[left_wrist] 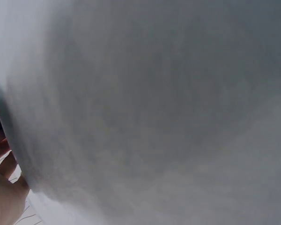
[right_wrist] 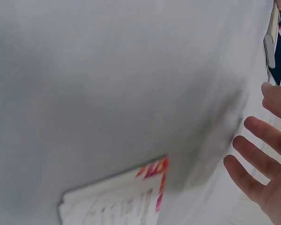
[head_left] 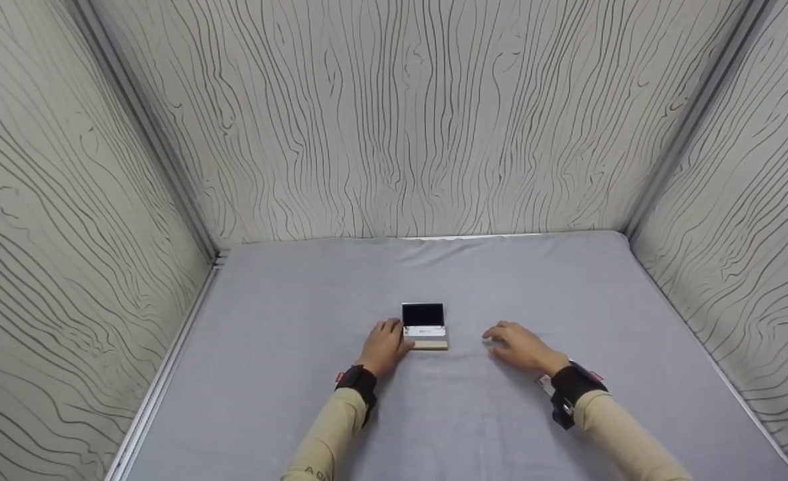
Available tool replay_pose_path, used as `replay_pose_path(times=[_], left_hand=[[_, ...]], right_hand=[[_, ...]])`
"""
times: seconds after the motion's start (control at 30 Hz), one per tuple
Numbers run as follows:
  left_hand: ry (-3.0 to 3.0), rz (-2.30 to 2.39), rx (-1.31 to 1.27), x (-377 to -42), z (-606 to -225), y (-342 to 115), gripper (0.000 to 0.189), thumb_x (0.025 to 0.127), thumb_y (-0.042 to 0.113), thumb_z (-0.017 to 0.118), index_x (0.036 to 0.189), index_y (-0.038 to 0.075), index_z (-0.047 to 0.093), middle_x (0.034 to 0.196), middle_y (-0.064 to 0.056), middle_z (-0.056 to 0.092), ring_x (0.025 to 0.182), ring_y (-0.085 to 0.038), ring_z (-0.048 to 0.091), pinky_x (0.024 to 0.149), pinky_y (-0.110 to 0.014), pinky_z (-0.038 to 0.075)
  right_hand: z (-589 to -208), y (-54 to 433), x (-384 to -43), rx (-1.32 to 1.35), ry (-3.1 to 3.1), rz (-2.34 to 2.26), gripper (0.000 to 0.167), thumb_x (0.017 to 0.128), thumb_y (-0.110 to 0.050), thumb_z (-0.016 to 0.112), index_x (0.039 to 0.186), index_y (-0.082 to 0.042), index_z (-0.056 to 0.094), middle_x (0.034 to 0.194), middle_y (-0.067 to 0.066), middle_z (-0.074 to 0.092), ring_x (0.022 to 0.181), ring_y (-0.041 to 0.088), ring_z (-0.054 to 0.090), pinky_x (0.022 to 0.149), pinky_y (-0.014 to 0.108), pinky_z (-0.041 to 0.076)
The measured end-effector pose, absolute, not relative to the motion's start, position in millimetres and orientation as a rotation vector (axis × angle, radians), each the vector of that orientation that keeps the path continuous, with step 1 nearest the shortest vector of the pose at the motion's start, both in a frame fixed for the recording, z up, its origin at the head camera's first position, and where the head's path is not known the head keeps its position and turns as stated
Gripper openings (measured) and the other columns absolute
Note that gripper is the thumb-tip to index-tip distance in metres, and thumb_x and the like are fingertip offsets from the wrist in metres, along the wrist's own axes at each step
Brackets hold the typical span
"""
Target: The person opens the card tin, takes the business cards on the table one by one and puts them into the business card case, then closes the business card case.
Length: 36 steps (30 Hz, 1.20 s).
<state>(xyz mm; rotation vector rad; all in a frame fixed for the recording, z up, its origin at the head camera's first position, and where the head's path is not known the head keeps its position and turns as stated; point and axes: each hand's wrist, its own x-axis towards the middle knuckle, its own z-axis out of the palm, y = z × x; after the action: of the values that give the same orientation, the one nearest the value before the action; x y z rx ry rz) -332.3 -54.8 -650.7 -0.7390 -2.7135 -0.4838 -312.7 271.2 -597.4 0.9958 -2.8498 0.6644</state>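
A small flip-top card case [head_left: 425, 339] sits on the grey cloth with its lid [head_left: 423, 314] raised, showing a dark inner face. A white printed card [head_left: 425, 331] shows inside the case. My left hand [head_left: 385, 345] holds the case by its left side, thumb at the near left corner. Off to the right, my right hand [head_left: 518, 345] is held over the cloth, its fingers relaxed and apart and nothing in them. Beneath the right wrist lies a white card-like item [right_wrist: 114, 199] with a red, pink and orange patterned edge. In the left wrist view, only part of the left hand [left_wrist: 7, 192] shows.
The grey cloth [head_left: 287, 300] covers the table and has slight wrinkles. Pale panels [head_left: 407, 120] with a wood-grain line pattern close in the back and both sides. Metal rails [head_left: 160, 381] run along the table's side edges.
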Motion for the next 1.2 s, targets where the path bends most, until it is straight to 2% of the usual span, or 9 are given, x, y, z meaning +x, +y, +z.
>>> replay_pose_path(times=[0.23, 0.53, 0.73, 0.9, 1.2], left_hand=[[-2.708, -0.478, -0.748, -333, -652, -56, 0.05, 0.098, 0.032, 0.061, 0.125, -0.011, 0.059, 0.123, -0.021, 0.058, 0.111, -0.036, 0.055, 0.1, -0.043, 0.042], [-2.7, -0.455, -0.753, -335, -653, -57, 0.051, 0.098, 0.033, 0.061, 0.124, -0.011, 0.06, 0.123, -0.02, 0.058, 0.11, -0.036, 0.056, 0.098, -0.043, 0.043], [-2.7, -0.438, -0.751, -336, -657, -56, 0.051, 0.099, 0.035, 0.06, 0.124, -0.009, 0.06, 0.123, -0.019, 0.057, 0.109, -0.035, 0.056, 0.099, -0.043, 0.043], [-2.706, -0.438, -0.746, -337, -658, -56, 0.051, 0.099, 0.035, 0.06, 0.124, -0.009, 0.06, 0.124, -0.018, 0.057, 0.11, -0.035, 0.056, 0.099, -0.042, 0.043], [-2.697, -0.477, -0.739, -335, -657, -56, 0.052, 0.099, 0.034, 0.06, 0.125, -0.011, 0.059, 0.124, -0.02, 0.057, 0.111, -0.036, 0.056, 0.1, -0.043, 0.042]], right_hand=[[-594, 302, -308, 0.999, -2.86, 0.732, 0.02, 0.082, 0.001, 0.072, 0.102, 0.003, 0.07, 0.09, 0.011, 0.064, 0.082, 0.029, 0.062, 0.074, 0.044, 0.051], [-588, 332, -299, 0.919, -2.968, 0.858, 0.015, 0.081, 0.004, 0.07, 0.095, -0.002, 0.069, 0.087, 0.008, 0.065, 0.081, 0.026, 0.061, 0.071, 0.038, 0.05], [-586, 348, -292, 0.883, -3.031, 0.88, 0.014, 0.078, 0.002, 0.075, 0.088, -0.004, 0.068, 0.084, 0.005, 0.062, 0.077, 0.022, 0.059, 0.068, 0.033, 0.048], [-588, 359, -289, 0.887, -3.038, 0.821, 0.018, 0.071, 0.001, 0.079, 0.085, -0.005, 0.069, 0.083, 0.003, 0.057, 0.075, 0.023, 0.056, 0.067, 0.033, 0.047], [-584, 373, -280, 0.9, -3.112, 0.787, 0.027, 0.062, -0.005, 0.083, 0.085, -0.008, 0.069, 0.09, 0.005, 0.054, 0.085, 0.025, 0.049, 0.074, 0.038, 0.041]])
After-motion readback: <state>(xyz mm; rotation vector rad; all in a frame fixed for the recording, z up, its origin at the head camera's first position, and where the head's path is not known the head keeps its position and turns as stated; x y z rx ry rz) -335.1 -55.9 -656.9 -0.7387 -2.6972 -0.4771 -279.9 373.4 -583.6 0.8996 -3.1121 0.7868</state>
